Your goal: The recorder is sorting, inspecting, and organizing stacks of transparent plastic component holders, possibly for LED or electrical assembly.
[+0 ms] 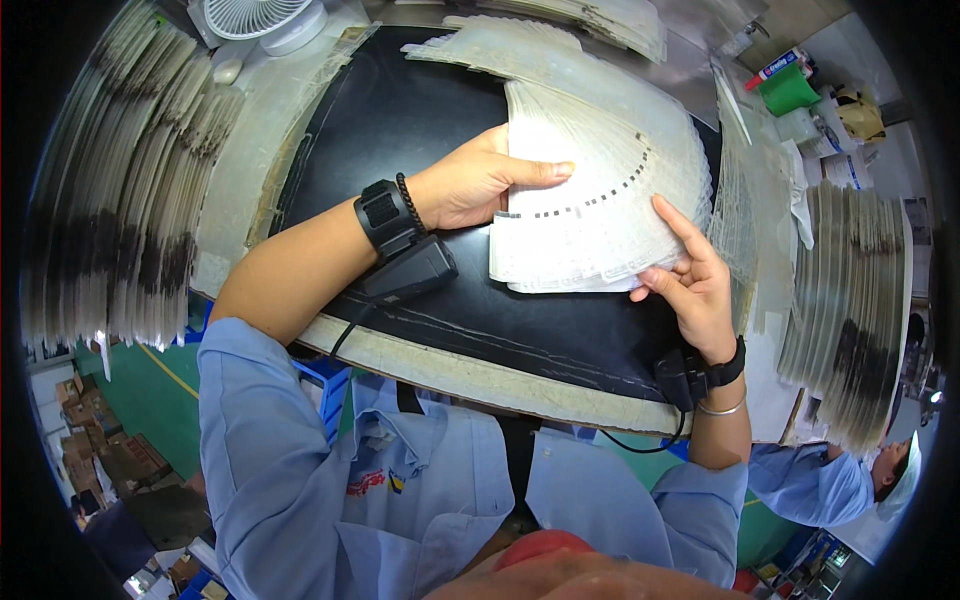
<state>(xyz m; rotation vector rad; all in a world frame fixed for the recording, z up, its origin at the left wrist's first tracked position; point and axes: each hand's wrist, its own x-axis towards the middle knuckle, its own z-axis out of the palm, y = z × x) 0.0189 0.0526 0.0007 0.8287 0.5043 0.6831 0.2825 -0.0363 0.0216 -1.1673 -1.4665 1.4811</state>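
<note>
A thick sheaf of thin whitish sheets (585,245) is spread like a hand of cards over a black mat (420,120), with a curved row of small dark marks across it. My left hand (475,180) grips its left side, the thumb flat on top and the other fingers hidden beneath. At the lower right corner, my right hand (700,290) pinches the sheet edges between thumb and curled fingers, its index finger stretched along the top. More translucent sheets (540,48) lie overlapping just behind and to the right of the sheaf.
Tall stacks of sheets with dark-smudged edges stand at the left (120,190) and right (845,300). A white fan (262,18) sits at the back left. Toward the back right is a green object (787,90) among small items. Another person in blue (815,487) is at the lower right.
</note>
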